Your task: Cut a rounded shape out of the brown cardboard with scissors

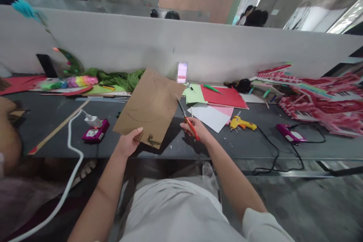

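My left hand (129,142) grips the lower left edge of a brown cardboard sheet (150,100), thumb on top. Curved lines are drawn on the sheet, and a dark mark shows near its bottom corner. In my right hand (200,130) is a pair of red-handled scissors (184,115), their blades pointing up and left to the cardboard's right edge. Whether the blades touch the cardboard I cannot tell. Just beyond the right hand lie white paper (211,116), a red sheet (224,97) and light green paper (194,94).
A yellow glue gun (242,123) lies right, its black cord hanging over the edge. Purple power strips (95,131) sit on both sides. Green yarn (113,77), a phone (182,72) and pink keyboard-shaped crafts (320,98) line the back. Another person's arm (10,132) is at left.
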{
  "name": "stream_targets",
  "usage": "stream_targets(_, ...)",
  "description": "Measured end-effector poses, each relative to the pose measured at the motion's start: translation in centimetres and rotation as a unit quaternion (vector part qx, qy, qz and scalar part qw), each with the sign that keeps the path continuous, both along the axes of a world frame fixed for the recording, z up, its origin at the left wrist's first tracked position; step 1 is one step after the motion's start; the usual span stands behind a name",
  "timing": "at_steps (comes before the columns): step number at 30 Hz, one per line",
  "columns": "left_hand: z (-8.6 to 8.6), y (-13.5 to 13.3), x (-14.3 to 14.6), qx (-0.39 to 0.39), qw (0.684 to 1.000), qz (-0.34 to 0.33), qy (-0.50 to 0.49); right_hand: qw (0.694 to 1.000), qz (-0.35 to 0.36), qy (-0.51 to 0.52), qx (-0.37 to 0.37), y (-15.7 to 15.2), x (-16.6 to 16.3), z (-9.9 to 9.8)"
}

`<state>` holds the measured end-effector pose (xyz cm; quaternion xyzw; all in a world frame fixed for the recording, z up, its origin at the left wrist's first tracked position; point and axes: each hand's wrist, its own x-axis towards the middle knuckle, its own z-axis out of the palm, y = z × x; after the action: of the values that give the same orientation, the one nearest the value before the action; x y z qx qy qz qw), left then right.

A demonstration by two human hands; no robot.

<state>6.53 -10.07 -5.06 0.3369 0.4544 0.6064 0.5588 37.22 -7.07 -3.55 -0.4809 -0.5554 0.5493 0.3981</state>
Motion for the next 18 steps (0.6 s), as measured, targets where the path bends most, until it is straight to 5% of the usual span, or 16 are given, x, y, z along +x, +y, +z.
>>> stream_targets(4,1.1,0.8,-1.3,-0.078,0.993,-0.037,-0.079,0.993,-0.01,-0.052,0.102,2.5,2.2,-0.1)
stream_targets(8,3.2,3.4,-3.6,-0.055,0.986,-0.089,-0.131,0.993,-0.015,-0.064,0.096,5.3,5.1,0.4)
stream_targets(10,4.4,6.0,-3.5,-0.028,0.99,-0.124,-0.062,0.993,-0.011,-0.056,0.1,7.0,5.7,0.6)
stream_targets(14,5.7,12.4,0.1,0.033,0.987,-0.091,0.131,0.994,0.019,-0.048,0.094,9.9,5.1,0.6)
stream_targets(18,5.6,16.5,3.6,0.137,0.98,-0.037,0.143,0.993,0.043,-0.073,0.079,10.7,5.0,0.3)
